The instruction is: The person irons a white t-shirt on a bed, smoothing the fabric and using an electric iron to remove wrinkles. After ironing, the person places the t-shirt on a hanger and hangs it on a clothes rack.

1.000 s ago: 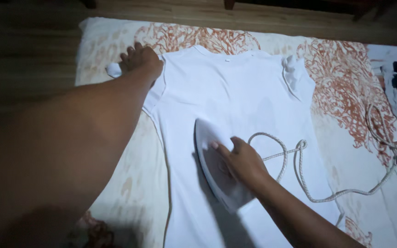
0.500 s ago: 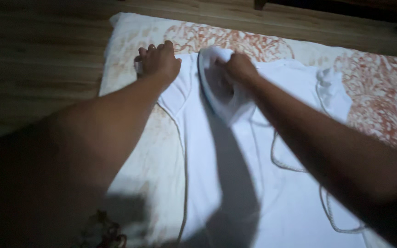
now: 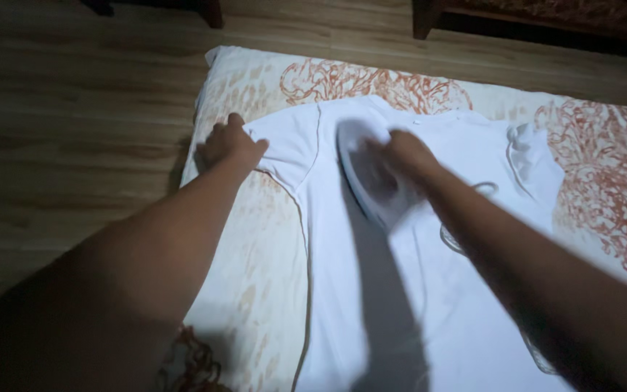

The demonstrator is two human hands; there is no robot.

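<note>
A white shirt (image 3: 400, 290) lies flat, front down or up can't tell, on a cream pad (image 3: 255, 276) w/ orange-red print, spread over a wood floor (image 3: 74, 109). Collar end points away from the person.

L hand (image 3: 228, 145) rests palm-down at the end of the shirt's left sleeve (image 3: 288, 141), fingers closed on the sleeve edge & pressing it to the pad.

R hand (image 3: 408, 156) is wrapped round the handle of a white iron (image 3: 368, 174); the iron sits soleplate-down on the shirt's upper chest, just below the collar, nose aimed away. Blurred, so finger detail is unclear, but the grip is closed on the handle.

A pale cord (image 3: 473, 190) shows beside the R forearm, lying on the shirt. The other sleeve (image 3: 527, 149) is bunched at the far right. Dark furniture legs (image 3: 424, 18) stand on the floor past the pad.
</note>
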